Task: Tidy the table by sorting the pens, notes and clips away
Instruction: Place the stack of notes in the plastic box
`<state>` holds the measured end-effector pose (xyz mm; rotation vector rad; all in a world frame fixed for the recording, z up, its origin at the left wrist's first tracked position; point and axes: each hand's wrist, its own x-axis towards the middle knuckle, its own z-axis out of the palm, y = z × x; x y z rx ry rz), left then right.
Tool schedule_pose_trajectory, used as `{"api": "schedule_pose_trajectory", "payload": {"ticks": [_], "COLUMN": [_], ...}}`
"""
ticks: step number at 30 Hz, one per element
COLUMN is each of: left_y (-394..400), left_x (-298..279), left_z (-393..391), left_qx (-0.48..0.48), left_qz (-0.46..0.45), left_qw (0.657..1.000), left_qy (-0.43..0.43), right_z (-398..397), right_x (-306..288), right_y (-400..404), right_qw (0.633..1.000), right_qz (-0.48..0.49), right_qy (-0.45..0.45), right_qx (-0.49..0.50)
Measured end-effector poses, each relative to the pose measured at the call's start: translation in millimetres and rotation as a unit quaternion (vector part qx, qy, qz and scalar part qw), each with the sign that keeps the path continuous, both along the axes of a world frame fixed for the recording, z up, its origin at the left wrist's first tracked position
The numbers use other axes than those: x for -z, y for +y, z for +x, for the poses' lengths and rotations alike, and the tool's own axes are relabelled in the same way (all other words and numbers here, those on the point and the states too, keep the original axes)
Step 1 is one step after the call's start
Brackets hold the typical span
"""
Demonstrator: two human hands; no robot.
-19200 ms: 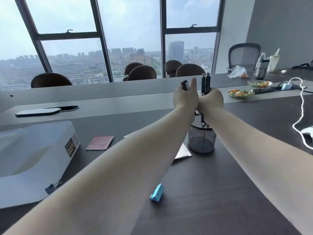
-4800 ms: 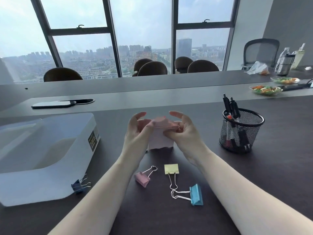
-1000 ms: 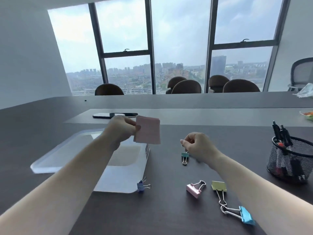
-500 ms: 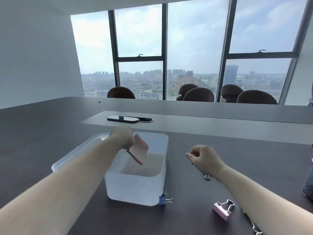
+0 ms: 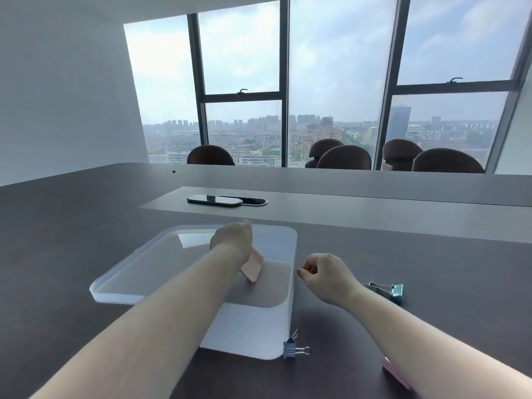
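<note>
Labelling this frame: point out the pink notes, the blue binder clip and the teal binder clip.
pink notes [image 5: 254,268], head view, lower exposed corner of the pad.
blue binder clip [image 5: 288,348], head view, its blue body.
teal binder clip [image 5: 396,292], head view, its teal body.

Both bare forearms reach forward from the bottom edge of the view, sleeveless as far as can be seen. The left forearm runs up from the lower left toward the centre, its wrist bent downward so that the back of the left hand [image 5: 232,237] faces the camera. Its fingers are hidden behind the hand and curl closed on a thin pink square paper note [image 5: 252,268], which hangs tilted below the knuckles. The right forearm enters from the lower right and angles inward. The right hand [image 5: 326,276] is held lower and nearer than the left, well apart from it, loosely curled with the fingers [image 5: 304,271] bent in toward the palm, nothing visible in its grasp.
</note>
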<state>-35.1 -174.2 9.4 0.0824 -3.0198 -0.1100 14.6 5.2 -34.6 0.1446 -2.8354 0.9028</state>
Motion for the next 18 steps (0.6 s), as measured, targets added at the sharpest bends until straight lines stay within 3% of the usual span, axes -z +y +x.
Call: {"api": "schedule_pose_trajectory", "payload": {"ticks": [2, 6, 11, 15, 18], "left_y": [3, 2, 0, 5, 3], "left_x": [4, 8, 9, 15, 20], "left_z": [0, 0, -2, 0, -2], "left_qx": [0.018, 0.048, 0.108, 0.135, 0.140], "left_qz": [-0.090, -0.123, -0.074, 0.004, -0.004], "left_qw": [0.996, 0.991, 0.991, 0.983, 0.976], "left_qy": [-0.012, -0.011, -0.029, -0.126, -0.168], "right_z": [-1, 0, 2, 4, 5], "right_x": [2, 2, 1, 3, 4], "right_y": [-3, -1, 1, 2, 2], "right_qw": [1.000, 1.000, 1.000, 1.000, 1.000], "right_qz": [-0.005, -0.009, -0.006, -0.003, -0.010], "right_qy": [-0.002, 0.001, 0.000, 0.002, 0.006], "right_qx": [-0.003, -0.009, -0.014, -0.013, -0.017]}}
